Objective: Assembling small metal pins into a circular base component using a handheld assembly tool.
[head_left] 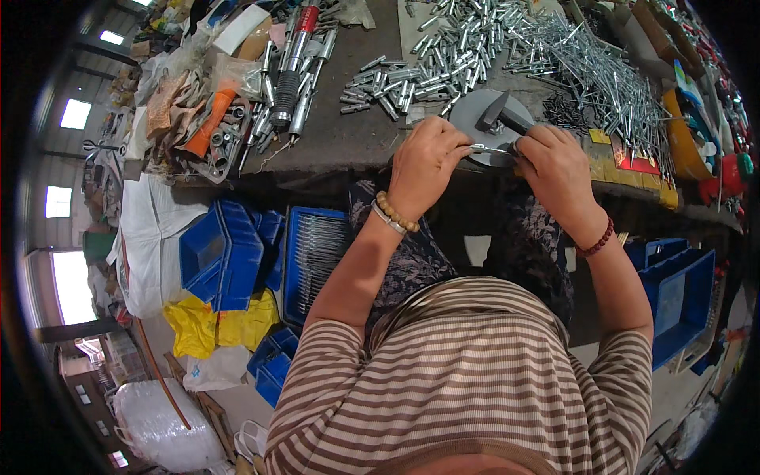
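Both hands are close together at the bench edge, over a round grey metal plate. My left hand, with a bead bracelet on its wrist, pinches one end of a thin silvery metal rod piece. The fingers of my right hand are closed at the other end of that piece; its tip is hidden by them. On the plate lies a hammer, its dark handle running toward my right knuckles. Just beyond is a heap of short silvery metal tubes.
Thin metal rods are piled at the back right, beside a yellow container. Left on the bench are a red-and-black power tool, an orange-handled tool and sockets. Blue bins stand below left, another blue bin below right.
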